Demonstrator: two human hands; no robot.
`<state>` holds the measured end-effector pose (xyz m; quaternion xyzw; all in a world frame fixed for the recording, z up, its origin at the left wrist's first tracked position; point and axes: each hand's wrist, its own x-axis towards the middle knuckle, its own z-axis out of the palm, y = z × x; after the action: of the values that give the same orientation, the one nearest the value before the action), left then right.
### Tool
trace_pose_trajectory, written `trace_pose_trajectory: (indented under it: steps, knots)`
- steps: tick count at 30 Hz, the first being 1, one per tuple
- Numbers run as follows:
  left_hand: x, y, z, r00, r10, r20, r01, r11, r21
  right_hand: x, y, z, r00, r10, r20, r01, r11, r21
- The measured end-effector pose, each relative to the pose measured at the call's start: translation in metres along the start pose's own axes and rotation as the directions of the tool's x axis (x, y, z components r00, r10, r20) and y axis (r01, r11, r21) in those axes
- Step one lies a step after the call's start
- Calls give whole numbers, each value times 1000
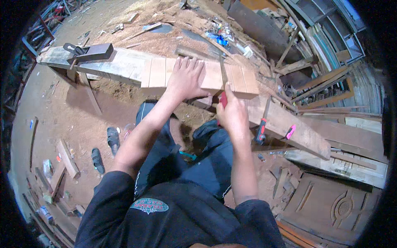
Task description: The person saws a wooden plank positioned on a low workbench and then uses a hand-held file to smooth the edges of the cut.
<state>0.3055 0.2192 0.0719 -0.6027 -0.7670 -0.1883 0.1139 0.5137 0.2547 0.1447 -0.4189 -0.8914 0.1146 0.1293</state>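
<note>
A pale wooden block (156,73) with several lines across its top lies on a long timber beam (126,62). My left hand (187,78) rests flat on the block, fingers stretched toward its far edge and thumb out to the right. My right hand (234,110) is closed round the red handle (223,99) of a handsaw. Its narrow blade (223,70) runs away from me across the block's top, right of my left hand. Whether the blade has cut into the wood, I cannot tell.
A hand plane (97,52) sits on the beam's left end. Right of the block lie a second saw with a red-and-black handle (261,131) and a small pink object (290,132). Sandals (112,139), wood scraps (68,159) and a carved panel (331,206) lie lower down.
</note>
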Motion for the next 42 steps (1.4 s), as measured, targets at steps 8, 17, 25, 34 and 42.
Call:
trace_pose_trajectory:
  steps: [8, 17, 25, 34, 42]
  knots:
    - [-6, -6, -6, 996, -21, 90, 13, 996, 89, -100, -2, -13, 996, 54, 72, -58, 997, 49]
    - [1, -7, 5, 999, 26, 48, -31, 993, 111, -15, 5, 9, 998, -19, -62, 19, 1000, 9]
    - [-5, -11, 6, 998, 66, -9, -63, 981, 182, -106, 4, -4, 998, 50, -42, -43, 985, 168]
    - [-1, -9, 9, 997, 77, -8, -74, 981, 178, -13, -6, 14, 995, 24, -94, -19, 998, 54]
    - [-6, -8, 4, 1000, 20, -9, -19, 993, 120, -88, 3, -16, 997, 73, 30, -77, 980, 181]
